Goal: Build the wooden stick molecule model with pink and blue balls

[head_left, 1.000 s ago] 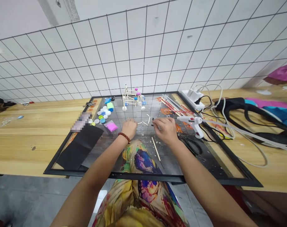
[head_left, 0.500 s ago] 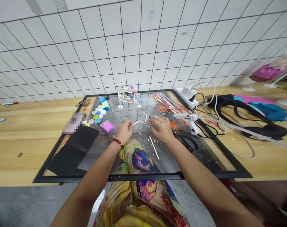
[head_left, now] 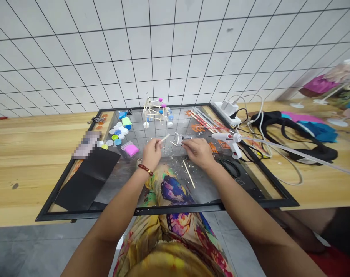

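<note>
My left hand (head_left: 151, 153), with a red bead bracelet at the wrist, pinches a short wooden stick (head_left: 165, 138) and holds it tilted above the glass sheet (head_left: 169, 181). My right hand (head_left: 198, 151) rests on the glass with its fingers closed on a small dark tool (head_left: 184, 137) that I cannot make out. Short stick pieces (head_left: 175, 143) lie between the hands. A longer stick (head_left: 189, 173) lies on the glass just below my right hand. A model of sticks and coloured balls (head_left: 158, 112) stands at the back of the glass.
A white glue gun (head_left: 230, 140) lies right of my right hand, its cables running to a power strip (head_left: 228, 109). Several bottle caps (head_left: 118, 132), a pink bag (head_left: 131, 149), black paper (head_left: 88, 177) and black scissors (head_left: 230, 169) lie on the black-framed glass. Bags (head_left: 304, 132) lie on the wooden table.
My left hand has picked a short stick off the glass and raised it. My right hand has stayed in place. The camera has tilted so the table sits lower in view.
</note>
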A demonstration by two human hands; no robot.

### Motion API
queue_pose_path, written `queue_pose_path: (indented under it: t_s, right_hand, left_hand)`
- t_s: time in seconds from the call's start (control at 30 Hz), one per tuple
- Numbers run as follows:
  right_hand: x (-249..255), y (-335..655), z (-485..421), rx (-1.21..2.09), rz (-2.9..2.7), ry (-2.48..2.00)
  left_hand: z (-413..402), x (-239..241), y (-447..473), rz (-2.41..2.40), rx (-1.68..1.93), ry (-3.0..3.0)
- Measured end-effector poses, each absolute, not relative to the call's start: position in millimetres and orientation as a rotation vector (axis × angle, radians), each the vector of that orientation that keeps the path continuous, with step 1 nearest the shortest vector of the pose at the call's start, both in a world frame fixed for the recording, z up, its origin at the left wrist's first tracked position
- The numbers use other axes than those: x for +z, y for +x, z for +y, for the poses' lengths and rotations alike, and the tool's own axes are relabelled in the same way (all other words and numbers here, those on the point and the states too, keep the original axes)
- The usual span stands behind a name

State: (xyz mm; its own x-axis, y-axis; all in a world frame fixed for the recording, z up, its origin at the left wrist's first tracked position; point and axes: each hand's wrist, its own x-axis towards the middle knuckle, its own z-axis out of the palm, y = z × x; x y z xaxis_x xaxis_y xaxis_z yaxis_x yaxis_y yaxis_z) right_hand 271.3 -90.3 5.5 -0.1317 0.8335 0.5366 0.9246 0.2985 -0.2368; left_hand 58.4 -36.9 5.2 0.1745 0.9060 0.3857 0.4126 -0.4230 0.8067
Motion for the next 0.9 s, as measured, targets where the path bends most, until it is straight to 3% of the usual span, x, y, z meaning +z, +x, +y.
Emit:
queue_pose_path:
  t_s: [0.23,0.43,0.73,0.9]
  right_hand:
    - [43,251,-147,0.129,-1.972,-2.132]
    - [39,240,-179,0.257,-2.062,-2.439]
    - [41,153,-161,0.211,-2.240,-2.261]
    - [37,151,-152,0.149,-2.221,-2.187]
  left_hand:
    - [-15,7,49,1.079,1.611,1.276]
    - [-11,7,50,0.970,1.691,1.134]
    - [-13,12,50,0.917,1.717,1.080]
    - [-10,20,44,0.941,1.762,1.004]
